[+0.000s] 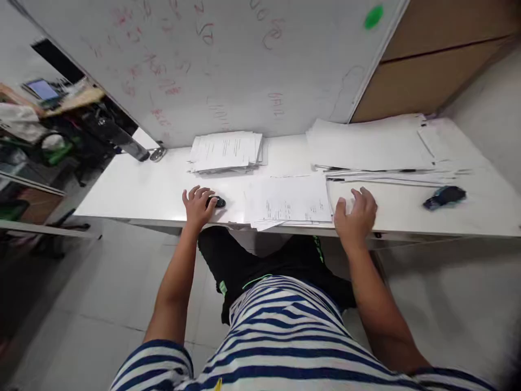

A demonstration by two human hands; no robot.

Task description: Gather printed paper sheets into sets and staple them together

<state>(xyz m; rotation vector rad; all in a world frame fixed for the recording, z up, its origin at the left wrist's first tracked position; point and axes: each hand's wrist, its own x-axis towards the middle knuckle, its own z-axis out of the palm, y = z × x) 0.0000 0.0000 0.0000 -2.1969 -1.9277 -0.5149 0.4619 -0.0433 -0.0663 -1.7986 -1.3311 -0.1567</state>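
My left hand lies near the front edge of the desk with its fingers spread. Its thumb is beside a small black rounded object whose kind I cannot make out, and partly covers it. In front of me lies a stack of printed paper sheets, with a lower sheet poking out at the front left edge. To the right of this stack my right hand is open, its thumb apart from the fingers and nothing in its grasp.
Another paper stack lies at the back left of the white desk. Large white sheets are piled at the back right. A dark object lies far right. A whiteboard stands behind the desk. A bottle lies tilted at left.
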